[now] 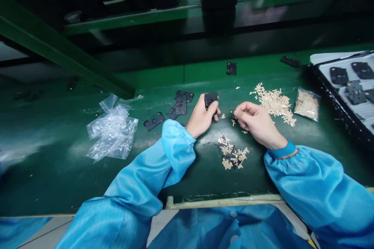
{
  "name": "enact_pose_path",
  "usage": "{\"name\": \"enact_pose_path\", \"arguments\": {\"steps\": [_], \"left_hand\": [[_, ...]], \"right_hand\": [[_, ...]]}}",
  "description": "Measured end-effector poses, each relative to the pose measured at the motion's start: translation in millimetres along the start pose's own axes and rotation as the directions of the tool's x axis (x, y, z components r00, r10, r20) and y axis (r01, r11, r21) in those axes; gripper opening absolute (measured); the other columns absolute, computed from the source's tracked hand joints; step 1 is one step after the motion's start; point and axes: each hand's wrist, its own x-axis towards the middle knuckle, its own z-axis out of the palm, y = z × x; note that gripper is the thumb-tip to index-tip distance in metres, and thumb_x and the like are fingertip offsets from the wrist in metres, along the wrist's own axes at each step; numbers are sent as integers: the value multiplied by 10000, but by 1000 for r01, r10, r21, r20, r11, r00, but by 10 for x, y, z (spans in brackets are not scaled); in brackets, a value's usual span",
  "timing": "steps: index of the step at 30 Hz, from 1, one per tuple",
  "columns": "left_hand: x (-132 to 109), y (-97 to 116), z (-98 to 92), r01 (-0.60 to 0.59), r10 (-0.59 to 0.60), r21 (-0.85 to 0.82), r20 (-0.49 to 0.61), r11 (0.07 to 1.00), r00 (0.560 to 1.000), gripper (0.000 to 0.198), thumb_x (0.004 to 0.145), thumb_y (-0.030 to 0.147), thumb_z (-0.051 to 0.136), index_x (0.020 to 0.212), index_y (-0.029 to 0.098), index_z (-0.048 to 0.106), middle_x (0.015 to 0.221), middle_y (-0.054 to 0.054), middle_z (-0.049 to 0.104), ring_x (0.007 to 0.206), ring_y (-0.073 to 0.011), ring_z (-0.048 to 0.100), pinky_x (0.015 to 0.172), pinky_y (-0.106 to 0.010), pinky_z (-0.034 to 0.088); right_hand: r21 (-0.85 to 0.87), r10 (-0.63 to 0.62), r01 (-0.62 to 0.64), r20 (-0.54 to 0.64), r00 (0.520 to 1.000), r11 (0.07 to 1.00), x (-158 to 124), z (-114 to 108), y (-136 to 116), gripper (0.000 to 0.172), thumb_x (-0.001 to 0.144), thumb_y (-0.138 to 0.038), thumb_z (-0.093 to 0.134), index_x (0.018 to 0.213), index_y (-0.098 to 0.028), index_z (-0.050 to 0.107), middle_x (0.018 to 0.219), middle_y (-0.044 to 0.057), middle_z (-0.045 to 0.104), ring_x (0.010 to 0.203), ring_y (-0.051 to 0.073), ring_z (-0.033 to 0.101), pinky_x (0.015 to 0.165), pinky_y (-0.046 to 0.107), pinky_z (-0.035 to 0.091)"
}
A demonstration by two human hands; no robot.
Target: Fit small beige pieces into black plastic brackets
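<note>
Left hand (201, 117) has a firm fingertip pinch on a black perforated plate (210, 100), held by its edges over the middle of the green table (73, 186); right hand (256, 120) curls beside loose beige chips (273, 103), its grip too close to tell.

Factory assembly line: green workbench (58, 171), blue smock (318, 190), black parts (180, 104).

— Which colours reach my screen from the bench?
— Sleeves (140, 175), shiny light blue; wrist cuff (279, 149), deeper teal; bench mat (58, 179), dark green; plate (210, 99), black; chips (273, 103), pale beige.
— Any pattern I can read?
— Only speckle: beige scattered on green.
</note>
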Motion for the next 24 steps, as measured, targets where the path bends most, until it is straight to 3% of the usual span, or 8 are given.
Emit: {"name": "enact_pose_path", "arguments": {"steps": [2, 4, 10, 17, 24], "left_hand": [[8, -2, 47, 198, -186, -216, 76, 956, 980, 209, 956, 307, 548, 1131, 197, 525, 842, -26, 725, 713, -147, 716, 814, -353, 593], [5, 2, 73, 254, -224, -299, 131, 920, 966, 199, 926, 268, 578, 1107, 188, 554, 866, -43, 746, 812, -166, 742, 872, -372, 596], [-19, 45, 55, 25, -24, -116, 11, 993, 1000, 219, 778, 271, 789, 952, 155, 725, 955, -41, 767, 872, -153, 713, 876, -309, 576], [-36, 66, 93, 121, -123, -229, 3, 966, 992, 303, 711, 232, 835, 942, 160, 652, 846, -11, 736, 747, -123, 699, 722, -268, 598], [-43, 73, 104, 86, -93, -173, -31, 981, 995, 324, 699, 217, 825, 796, 179, 518, 741, 30, 677, 629, -75, 637, 583, -188, 514]], "right_hand": [[-160, -103, 89, -78, 992, 983, 10, 3, 27, 164, 767, -299, 769, 780, -200, 639, 580, -33, 580, 496, 101, 478, 460, 238, 350], [-258, -170, 143, -86, 982, 955, 13, 13, 62, 133, 747, -263, 752, 771, -202, 636, 639, -10, 632, 550, 120, 544, 509, 254, 410], [-386, -210, 167, -73, 975, 907, 1, 57, 137, 74, 751, -225, 687, 762, -215, 615, 708, 17, 671, 591, 149, 594, 552, 291, 454], [-491, -280, 213, -66, 958, 844, -4, 58, 146, 101, 780, -250, 692, 746, -226, 600, 669, 11, 650, 583, 154, 579, 544, 293, 453], [-505, -293, 219, -70, 954, 835, -4, 61, 151, 105, 775, -238, 688, 740, -229, 590, 678, 18, 658, 572, 155, 573, 546, 304, 452]]}}
